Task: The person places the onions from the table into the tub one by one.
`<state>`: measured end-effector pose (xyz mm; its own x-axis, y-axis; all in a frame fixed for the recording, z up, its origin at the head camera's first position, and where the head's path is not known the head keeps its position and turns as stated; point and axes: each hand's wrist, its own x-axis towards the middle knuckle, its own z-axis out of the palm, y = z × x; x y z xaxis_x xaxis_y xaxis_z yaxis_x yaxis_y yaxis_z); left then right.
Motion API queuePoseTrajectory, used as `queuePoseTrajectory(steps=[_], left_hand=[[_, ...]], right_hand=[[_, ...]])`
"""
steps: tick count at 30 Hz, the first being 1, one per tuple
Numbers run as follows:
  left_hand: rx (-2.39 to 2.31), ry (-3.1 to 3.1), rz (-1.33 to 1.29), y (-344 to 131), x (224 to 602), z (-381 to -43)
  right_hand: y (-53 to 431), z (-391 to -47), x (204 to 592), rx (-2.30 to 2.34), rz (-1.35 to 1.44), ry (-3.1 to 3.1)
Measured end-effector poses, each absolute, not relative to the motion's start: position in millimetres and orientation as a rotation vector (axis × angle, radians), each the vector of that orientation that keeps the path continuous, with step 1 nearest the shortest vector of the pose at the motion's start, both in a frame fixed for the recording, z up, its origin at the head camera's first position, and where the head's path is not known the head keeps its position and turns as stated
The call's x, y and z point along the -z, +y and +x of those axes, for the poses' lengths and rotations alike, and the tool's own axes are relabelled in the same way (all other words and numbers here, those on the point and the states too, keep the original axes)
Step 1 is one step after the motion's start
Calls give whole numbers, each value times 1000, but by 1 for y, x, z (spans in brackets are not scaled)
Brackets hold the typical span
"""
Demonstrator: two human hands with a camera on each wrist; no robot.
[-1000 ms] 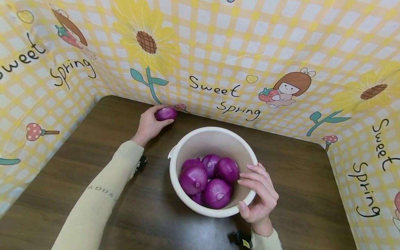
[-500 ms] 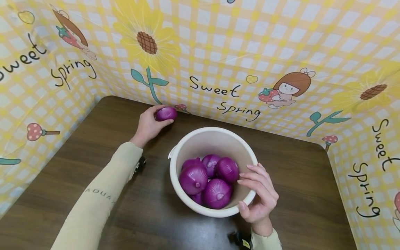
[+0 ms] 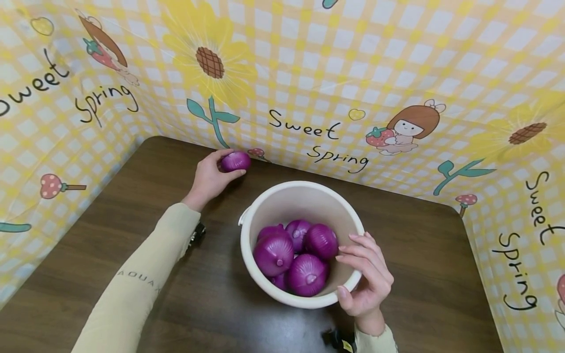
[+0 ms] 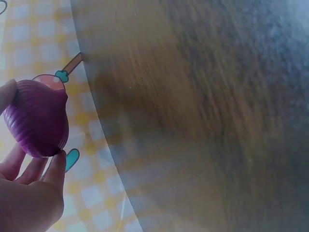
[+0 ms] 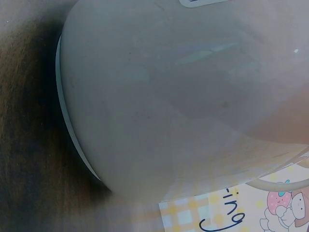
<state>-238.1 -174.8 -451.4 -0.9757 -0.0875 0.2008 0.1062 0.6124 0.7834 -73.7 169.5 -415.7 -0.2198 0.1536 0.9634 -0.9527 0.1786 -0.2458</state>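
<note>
My left hand [image 3: 209, 177] holds a purple onion [image 3: 237, 162] at the back edge of the table, thumb on its near side and fingers behind. In the left wrist view the same onion [image 4: 38, 121] shows its pointed end, with fingertips and thumb around it. A white bucket [image 3: 300, 185] stands mid-table with several purple onions [image 3: 308, 275] in it. My right hand [image 3: 370, 279] grips the bucket's right rim, fingers reaching over to the inside and thumb at the near side. The right wrist view is mostly filled by the bucket's outer wall [image 5: 145, 106].
The dark wood table [image 3: 423, 274] has rounded back corners. A yellow checked cloth [image 3: 309, 63] printed with flowers and "Sweet Spring" rises behind it and at both sides. The bucket's handle joint [image 3: 243, 216] sticks out at its left.
My left forearm has shifted very slightly, while that hand stays around the onion at the same spot. The head view has tilted a little. My right hand and the bucket keep their places.
</note>
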Motion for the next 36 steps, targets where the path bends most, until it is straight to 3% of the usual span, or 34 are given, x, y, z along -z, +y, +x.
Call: queuePoseTrajectory(steps=[36], left_hand=[[1524,-2496,-62,-166,435,-228]], right_hand=[[170,-74,417,-1294,840,-1368]])
